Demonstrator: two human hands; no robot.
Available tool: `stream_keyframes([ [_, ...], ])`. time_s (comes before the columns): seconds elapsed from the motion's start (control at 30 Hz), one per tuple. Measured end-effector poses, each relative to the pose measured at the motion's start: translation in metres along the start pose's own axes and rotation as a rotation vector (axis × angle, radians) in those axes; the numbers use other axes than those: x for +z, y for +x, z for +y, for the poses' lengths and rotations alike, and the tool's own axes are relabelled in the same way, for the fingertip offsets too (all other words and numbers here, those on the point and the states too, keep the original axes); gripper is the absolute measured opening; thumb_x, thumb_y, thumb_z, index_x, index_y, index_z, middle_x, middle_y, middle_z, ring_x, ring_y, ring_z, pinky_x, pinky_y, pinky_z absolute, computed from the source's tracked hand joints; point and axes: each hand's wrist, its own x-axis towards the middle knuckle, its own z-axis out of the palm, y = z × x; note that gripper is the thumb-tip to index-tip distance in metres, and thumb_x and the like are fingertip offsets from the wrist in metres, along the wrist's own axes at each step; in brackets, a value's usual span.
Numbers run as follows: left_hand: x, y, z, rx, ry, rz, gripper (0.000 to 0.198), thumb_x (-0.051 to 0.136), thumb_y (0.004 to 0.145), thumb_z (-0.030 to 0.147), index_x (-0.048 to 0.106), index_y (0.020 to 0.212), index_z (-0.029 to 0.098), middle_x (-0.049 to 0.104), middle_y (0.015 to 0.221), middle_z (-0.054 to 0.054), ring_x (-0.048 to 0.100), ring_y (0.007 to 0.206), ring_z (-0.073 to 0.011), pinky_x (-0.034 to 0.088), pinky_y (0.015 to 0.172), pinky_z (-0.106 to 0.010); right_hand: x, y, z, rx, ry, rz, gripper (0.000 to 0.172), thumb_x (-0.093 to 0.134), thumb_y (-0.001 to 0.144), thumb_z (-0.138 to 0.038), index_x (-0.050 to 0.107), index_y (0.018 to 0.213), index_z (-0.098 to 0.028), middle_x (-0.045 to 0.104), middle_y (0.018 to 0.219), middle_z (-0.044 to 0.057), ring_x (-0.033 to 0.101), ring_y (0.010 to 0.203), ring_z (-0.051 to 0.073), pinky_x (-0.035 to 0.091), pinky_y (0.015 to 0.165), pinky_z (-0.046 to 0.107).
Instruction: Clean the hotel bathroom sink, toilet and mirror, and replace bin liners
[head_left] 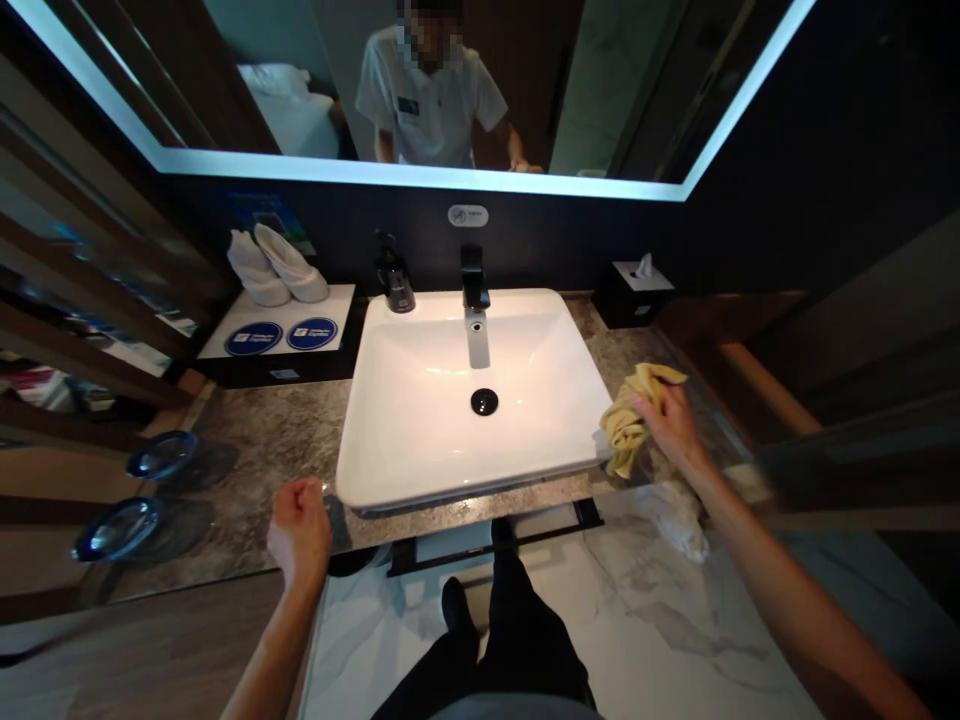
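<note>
A crumpled yellow cloth point(634, 415) is bunched in my right hand point(671, 425), at the right rim of the white sink point(420, 440). Part of the cloth hangs down past the sink's front right corner. My left hand point(300, 530) is curled closed above the counter's front edge, left of the sink's near corner, and nothing shows in it. At the back of the sink stands a black faucet point(473, 278), with a dark soap pump bottle point(395, 280) to its left. A black drain stopper point(484, 402) sits in the basin.
Two glasses point(120, 530) stand on the stone counter point(262, 440) at left. Behind them, a box point(217, 350) bears rolled white towels point(281, 265) and blue round cards. A black tissue box point(634, 300) is at back right. The lit mirror point(562, 100) reflects a person in a white shirt.
</note>
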Motion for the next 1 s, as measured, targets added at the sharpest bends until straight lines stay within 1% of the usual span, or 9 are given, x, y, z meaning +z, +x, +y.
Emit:
stream_keyframes([
  [0.13, 0.028, 0.016, 0.041, -0.092, -0.025, 0.057, 0.022, 0.052, 0.085, 0.038, 0.063, 0.095, 0.022, 0.055, 0.071, 0.001, 0.049, 0.066, -0.0159, 0.032, 0.061, -0.026, 0.113, 0.088, -0.032, -0.441, -0.498, -0.327, 0.042, 0.051, 0.090, -0.041, 0.061, 0.119, -0.012, 0.049, 0.133, 0.020, 0.043, 0.121, 0.033, 0.033, 0.105, 0.048],
  [0.27, 0.037, 0.018, 0.052, -0.140, 0.078, 0.101, 0.020, 0.052, 0.085, 0.039, 0.061, 0.092, 0.023, 0.056, 0.070, 0.001, 0.048, 0.063, -0.0165, 0.030, 0.059, -0.026, 0.209, 0.083, -0.047, -0.361, -0.468, -0.582, 0.041, 0.035, 0.097, -0.029, 0.054, 0.130, -0.015, 0.055, 0.123, 0.018, 0.045, 0.115, 0.030, 0.035, 0.100, 0.047],
  [0.4, 0.033, 0.015, 0.056, -0.169, 0.064, 0.118, 0.025, 0.051, 0.085, 0.044, 0.061, 0.093, 0.023, 0.057, 0.070, 0.000, 0.050, 0.064, -0.0176, 0.032, 0.061, -0.027, 0.204, 0.019, -0.056, -0.313, -0.101, -1.075, 0.035, 0.042, 0.096, -0.039, 0.063, 0.111, -0.015, 0.062, 0.108, 0.011, 0.056, 0.101, 0.024, 0.044, 0.092, 0.038],
  [0.5, 0.033, 0.015, 0.057, -0.215, 0.063, 0.108, 0.026, 0.049, 0.085, 0.046, 0.061, 0.092, 0.023, 0.057, 0.071, 0.000, 0.050, 0.064, -0.0180, 0.033, 0.062, -0.028, 0.168, 0.034, -0.055, -0.226, 0.142, -1.480, 0.037, 0.057, 0.087, -0.053, 0.067, 0.098, -0.019, 0.067, 0.091, 0.002, 0.061, 0.084, 0.018, 0.049, 0.074, 0.028],
  [0.6, 0.037, 0.016, 0.054, -0.218, 0.032, 0.116, 0.028, 0.047, 0.084, 0.047, 0.061, 0.091, 0.023, 0.056, 0.071, 0.000, 0.052, 0.067, -0.0185, 0.034, 0.063, -0.028, 0.164, 0.102, -0.043, -0.192, 0.076, -1.041, 0.038, 0.060, 0.083, -0.052, 0.065, 0.104, -0.021, 0.066, 0.105, 0.007, 0.059, 0.098, 0.024, 0.047, 0.088, 0.037],
  [0.67, 0.039, 0.016, 0.052, -0.234, 0.000, 0.114, 0.031, 0.047, 0.083, 0.050, 0.061, 0.091, 0.024, 0.055, 0.070, 0.000, 0.053, 0.069, -0.0189, 0.036, 0.065, -0.028, 0.191, 0.138, -0.032, -0.244, -0.074, -0.485, 0.043, 0.054, 0.086, -0.050, 0.060, 0.116, -0.020, 0.059, 0.119, 0.013, 0.051, 0.113, 0.030, 0.041, 0.098, 0.047],
  [0.73, 0.040, 0.015, 0.049, -0.265, -0.032, 0.106, 0.033, 0.046, 0.082, 0.052, 0.061, 0.089, 0.024, 0.054, 0.068, 0.000, 0.052, 0.069, -0.0190, 0.036, 0.065, -0.029, 0.238, 0.147, -0.031, -0.239, -0.193, -0.155, 0.044, 0.047, 0.088, -0.044, 0.056, 0.122, -0.017, 0.053, 0.124, 0.019, 0.044, 0.119, 0.036, 0.038, 0.098, 0.054],
  [0.83, 0.042, 0.013, 0.047, -0.255, -0.092, 0.109, 0.034, 0.045, 0.081, 0.052, 0.062, 0.084, 0.023, 0.051, 0.065, 0.001, 0.050, 0.064, -0.0183, 0.036, 0.064, -0.029, 0.323, 0.124, -0.070, -0.219, -0.229, -0.111, 0.035, 0.042, 0.087, -0.032, 0.059, 0.112, -0.015, 0.053, 0.116, 0.021, 0.044, 0.115, 0.038, 0.037, 0.093, 0.056],
  [1.0, 0.040, 0.011, 0.045, -0.183, -0.237, 0.133, 0.025, 0.048, 0.083, 0.042, 0.062, 0.080, 0.022, 0.059, 0.071, -0.003, 0.054, 0.067, -0.0182, 0.038, 0.067, -0.030, 0.426, 0.060, -0.224, -0.282, 0.120, -0.276, 0.037, 0.036, 0.090, -0.032, 0.057, 0.115, -0.016, 0.053, 0.117, 0.017, 0.041, 0.120, 0.033, 0.029, 0.103, 0.054],
])
